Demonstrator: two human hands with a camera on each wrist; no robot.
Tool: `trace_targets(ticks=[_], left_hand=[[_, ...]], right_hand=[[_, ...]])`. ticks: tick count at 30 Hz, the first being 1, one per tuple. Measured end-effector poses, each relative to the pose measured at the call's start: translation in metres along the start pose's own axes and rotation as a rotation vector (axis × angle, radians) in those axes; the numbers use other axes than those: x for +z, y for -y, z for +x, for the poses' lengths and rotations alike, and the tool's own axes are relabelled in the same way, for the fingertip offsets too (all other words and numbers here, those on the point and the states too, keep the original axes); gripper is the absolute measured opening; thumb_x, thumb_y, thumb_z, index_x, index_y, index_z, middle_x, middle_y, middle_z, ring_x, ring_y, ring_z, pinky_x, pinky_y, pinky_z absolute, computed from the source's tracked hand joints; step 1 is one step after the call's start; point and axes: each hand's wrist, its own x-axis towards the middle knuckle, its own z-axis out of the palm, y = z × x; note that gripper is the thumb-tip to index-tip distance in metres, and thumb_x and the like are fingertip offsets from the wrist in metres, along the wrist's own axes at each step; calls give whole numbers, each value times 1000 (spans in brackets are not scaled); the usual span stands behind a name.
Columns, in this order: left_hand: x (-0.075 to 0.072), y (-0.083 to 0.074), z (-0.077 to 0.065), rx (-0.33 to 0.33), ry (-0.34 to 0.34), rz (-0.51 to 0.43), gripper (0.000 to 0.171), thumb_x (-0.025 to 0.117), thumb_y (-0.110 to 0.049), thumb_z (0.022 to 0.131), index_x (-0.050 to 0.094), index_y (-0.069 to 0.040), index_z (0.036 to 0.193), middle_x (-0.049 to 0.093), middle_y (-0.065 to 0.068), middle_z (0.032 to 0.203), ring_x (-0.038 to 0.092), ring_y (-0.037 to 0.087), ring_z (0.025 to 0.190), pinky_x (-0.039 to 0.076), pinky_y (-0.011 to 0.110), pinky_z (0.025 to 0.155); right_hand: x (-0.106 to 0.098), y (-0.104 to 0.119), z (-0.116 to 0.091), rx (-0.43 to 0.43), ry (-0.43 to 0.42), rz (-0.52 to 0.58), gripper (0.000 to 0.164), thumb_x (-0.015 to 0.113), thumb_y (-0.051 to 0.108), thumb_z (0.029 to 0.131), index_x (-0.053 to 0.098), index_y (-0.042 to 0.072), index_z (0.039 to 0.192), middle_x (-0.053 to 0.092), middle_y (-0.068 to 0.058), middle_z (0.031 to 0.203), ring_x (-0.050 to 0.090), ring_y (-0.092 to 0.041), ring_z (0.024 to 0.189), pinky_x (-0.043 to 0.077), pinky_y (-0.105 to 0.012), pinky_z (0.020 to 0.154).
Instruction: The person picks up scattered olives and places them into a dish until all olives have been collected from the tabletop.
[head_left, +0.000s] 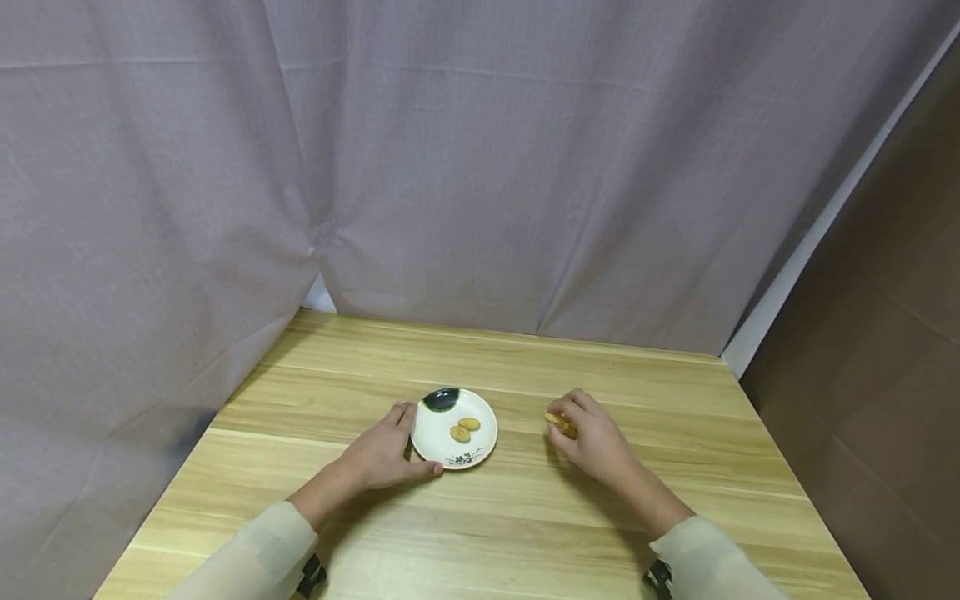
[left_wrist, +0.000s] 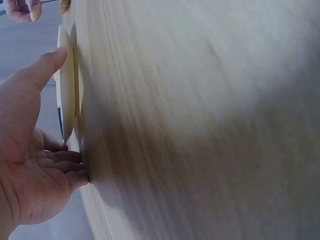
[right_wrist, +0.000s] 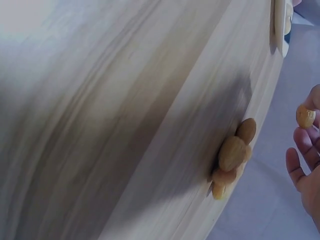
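Note:
A small white plate (head_left: 431, 437) with a dark green patch and a floral mark stands on the wooden table. Two yellow-brown biscuits (head_left: 465, 429) lie on it. My left hand (head_left: 384, 454) holds the plate at its left edge, thumb (left_wrist: 61, 56) along the near rim and fingers at the far-left side. To the right of the plate, my right hand (head_left: 596, 437) pinches one small oval biscuit (right_wrist: 305, 116) between thumb and fingers. Below that hand sits a little heap of several more biscuits (right_wrist: 232, 152), partly hidden by it in the head view.
The wooden table (head_left: 480, 542) reaches back to a grey curtain (head_left: 480, 167) that hangs behind and on the left. A brown panel (head_left: 877, 375) borders the right side. Bare wood lies between the plate and the heap.

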Motion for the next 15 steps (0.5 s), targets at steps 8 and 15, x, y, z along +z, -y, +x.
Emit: trace_targets(ticks=[8,15], left_hand=[[1,1,0,4,-6,6,127,79,-72,89,27,11,170,33,36,174,44,52,158,48,59,126],[1,0,-1,2,-7,-1,127,80,-71,89,27,11,170,33,36,174,44,52,158,47,59,126]], right_hand=[[8,9,9,-88,-44,16,23,90,5,89,78,5,108,70,-6,101,68,-18,90,62,-31,72],[14,20,17,-124,-48,-1,21,91,7,88,78,8,105,71,-4,100,61,-18,92,57,-36,76]])
